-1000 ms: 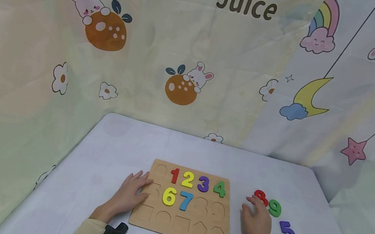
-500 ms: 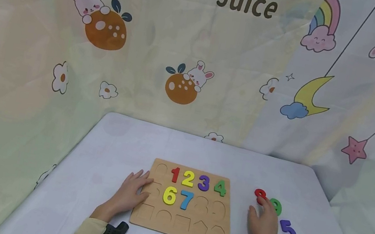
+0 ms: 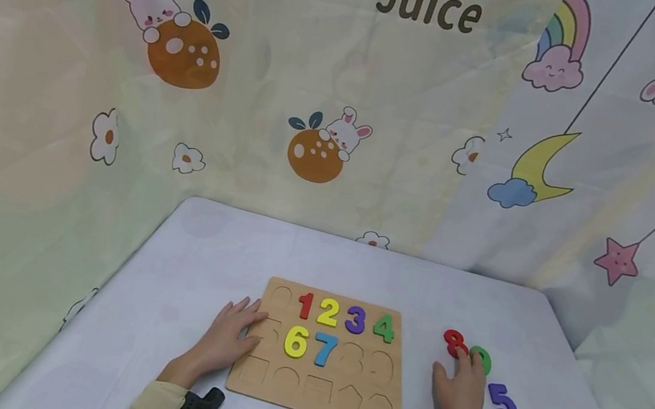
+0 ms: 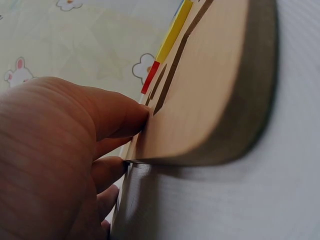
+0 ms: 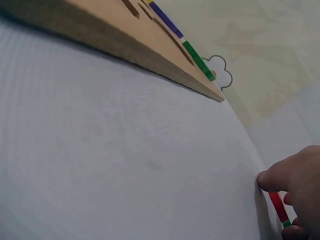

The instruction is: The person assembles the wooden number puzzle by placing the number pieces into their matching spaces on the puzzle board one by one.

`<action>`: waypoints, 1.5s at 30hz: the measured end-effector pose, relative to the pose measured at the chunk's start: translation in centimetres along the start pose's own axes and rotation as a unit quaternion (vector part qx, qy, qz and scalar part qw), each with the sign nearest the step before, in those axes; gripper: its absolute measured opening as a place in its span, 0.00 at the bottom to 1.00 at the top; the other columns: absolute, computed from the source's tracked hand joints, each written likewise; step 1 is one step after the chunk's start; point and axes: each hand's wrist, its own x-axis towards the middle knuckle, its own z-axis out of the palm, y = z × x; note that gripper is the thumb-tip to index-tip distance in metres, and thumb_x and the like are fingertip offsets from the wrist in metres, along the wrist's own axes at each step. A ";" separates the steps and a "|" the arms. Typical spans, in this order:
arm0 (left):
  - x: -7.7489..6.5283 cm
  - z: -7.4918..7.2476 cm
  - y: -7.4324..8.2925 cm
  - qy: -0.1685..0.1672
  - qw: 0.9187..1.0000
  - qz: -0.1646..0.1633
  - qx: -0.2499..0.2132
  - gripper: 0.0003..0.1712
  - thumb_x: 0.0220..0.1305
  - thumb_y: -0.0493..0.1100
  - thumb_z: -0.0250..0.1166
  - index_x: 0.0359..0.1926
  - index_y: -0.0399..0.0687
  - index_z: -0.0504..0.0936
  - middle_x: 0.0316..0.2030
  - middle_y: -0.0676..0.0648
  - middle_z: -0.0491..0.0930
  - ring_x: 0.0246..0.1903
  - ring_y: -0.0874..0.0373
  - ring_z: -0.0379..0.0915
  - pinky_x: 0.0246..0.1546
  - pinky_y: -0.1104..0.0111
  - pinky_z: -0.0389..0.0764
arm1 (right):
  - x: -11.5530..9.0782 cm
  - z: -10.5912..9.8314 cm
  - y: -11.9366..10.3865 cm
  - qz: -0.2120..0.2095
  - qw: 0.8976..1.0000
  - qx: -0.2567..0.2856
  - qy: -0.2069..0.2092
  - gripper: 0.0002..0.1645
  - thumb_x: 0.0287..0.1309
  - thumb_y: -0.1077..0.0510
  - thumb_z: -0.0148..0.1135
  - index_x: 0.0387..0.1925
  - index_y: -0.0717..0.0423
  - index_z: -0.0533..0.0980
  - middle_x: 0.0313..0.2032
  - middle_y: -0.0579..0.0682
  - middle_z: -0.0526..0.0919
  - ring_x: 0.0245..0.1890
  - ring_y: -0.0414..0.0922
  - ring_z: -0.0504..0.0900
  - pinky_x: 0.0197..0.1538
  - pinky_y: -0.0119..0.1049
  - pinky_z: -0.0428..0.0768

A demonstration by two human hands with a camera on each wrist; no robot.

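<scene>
A wooden number board [image 3: 319,400] lies on the table with the numbers 1, 2, 3, 4, 6 and 7 in its recesses. My left hand [image 3: 228,335] rests along the board's left edge, fingers spread; in the left wrist view the thumb [image 4: 122,117] lies on the wood. Right of the board, my right hand [image 3: 460,396] reaches over the loose numbers with fingers relaxed. Its fingertips are right at the lower end of the red 8 [image 3: 453,338] and overlap the green 9 [image 3: 483,356], partly hiding both. In the right wrist view the thumb stands apart from the red piece [image 5: 278,206].
A purple 5 [image 3: 503,402] lies to the right of the right hand. Several recesses show bare wood in the board's lower rows. Behind the white table [image 3: 243,233] hangs a printed cloth [image 3: 252,111] with rabbits and flowers.
My right hand has moved right, from the left of the red 8 to over the 8 and 9. A blue piece by its wrist is now hidden. The left hand stays put.
</scene>
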 end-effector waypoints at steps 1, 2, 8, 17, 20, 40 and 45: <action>0.0 0.0 0.0 0.000 1.000 0.000 0.000 0.27 0.61 0.43 0.66 0.62 0.47 0.77 0.71 0.44 0.63 0.74 0.44 0.47 0.75 0.49 0.41 | 0.0 0.0 0.0 0.000 1.000 -0.001 -0.001 0.38 0.60 0.56 0.58 0.66 0.73 0.60 0.70 0.75 0.49 0.68 0.73 0.51 0.68 0.68 0.53; 0.0 -0.1 0.0 0.001 1.000 0.001 -0.001 0.27 0.61 0.43 0.66 0.62 0.47 0.77 0.71 0.43 0.63 0.74 0.44 0.47 0.75 0.49 0.42 | 0.1 0.0 0.1 -0.001 1.000 -0.002 0.000 0.38 0.60 0.56 0.58 0.66 0.74 0.61 0.70 0.75 0.49 0.68 0.73 0.51 0.68 0.68 0.53; 0.1 -0.2 0.0 0.004 1.000 0.006 -0.004 0.27 0.61 0.43 0.66 0.62 0.46 0.77 0.71 0.43 0.63 0.74 0.44 0.47 0.75 0.49 0.41 | 0.3 0.0 0.1 -0.002 1.000 -0.008 0.009 0.37 0.60 0.56 0.57 0.66 0.73 0.62 0.70 0.74 0.50 0.69 0.72 0.52 0.68 0.68 0.54; 0.2 0.0 0.1 0.001 1.000 -0.001 -0.005 0.27 0.61 0.43 0.65 0.62 0.46 0.77 0.71 0.43 0.63 0.74 0.44 0.46 0.75 0.49 0.41 | 0.3 -0.3 -0.1 -0.006 1.000 -0.004 0.000 0.35 0.59 0.57 0.59 0.64 0.73 0.64 0.69 0.75 0.51 0.68 0.72 0.53 0.68 0.68 0.54; 0.1 0.0 0.1 0.002 1.000 -0.001 -0.005 0.27 0.61 0.42 0.65 0.62 0.46 0.77 0.71 0.43 0.63 0.74 0.44 0.47 0.74 0.49 0.41 | 0.1 -0.4 -0.1 -0.005 1.000 -0.001 0.002 0.32 0.60 0.58 0.59 0.61 0.72 0.67 0.69 0.74 0.52 0.69 0.71 0.53 0.68 0.67 0.55; -0.1 -0.1 0.2 0.005 1.000 0.001 -0.008 0.26 0.61 0.43 0.64 0.62 0.46 0.77 0.71 0.43 0.63 0.74 0.44 0.47 0.74 0.49 0.41 | -0.5 0.2 -0.3 -0.044 0.998 -0.014 0.040 0.14 0.56 0.62 0.64 0.44 0.64 0.79 0.51 0.65 0.77 0.55 0.63 0.73 0.59 0.62 0.72; -0.2 -0.2 0.3 0.005 1.000 0.002 -0.006 0.26 0.61 0.42 0.65 0.61 0.45 0.77 0.70 0.42 0.63 0.74 0.43 0.47 0.74 0.48 0.42 | -0.3 0.2 -0.8 -0.054 0.998 -0.017 0.029 0.17 0.55 0.61 0.66 0.45 0.65 0.78 0.47 0.65 0.78 0.51 0.61 0.75 0.55 0.59 0.75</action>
